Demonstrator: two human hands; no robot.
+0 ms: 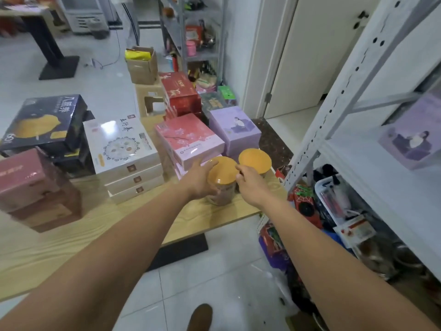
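Two jars with orange lids stand near the right end of a light wooden table [71, 237]. My left hand [199, 181] grips the nearer jar [223, 174] from its left side, fingers curled over the lid's edge. My right hand [250, 183] is at the farther jar [254, 161], its fingers curled against the jar's side just under the lid. That jar's body is mostly hidden behind my hand. Both arms reach forward from the bottom of the view.
Stacked gift boxes fill the table: black [45, 120], maroon [26, 177], white [121, 144], pink [188, 139], purple [235, 126], red [180, 91]. A white metal shelf [346, 96] stands at right, with a purple box [412, 137] on it and clutter beneath. A white door [317, 51] is behind.
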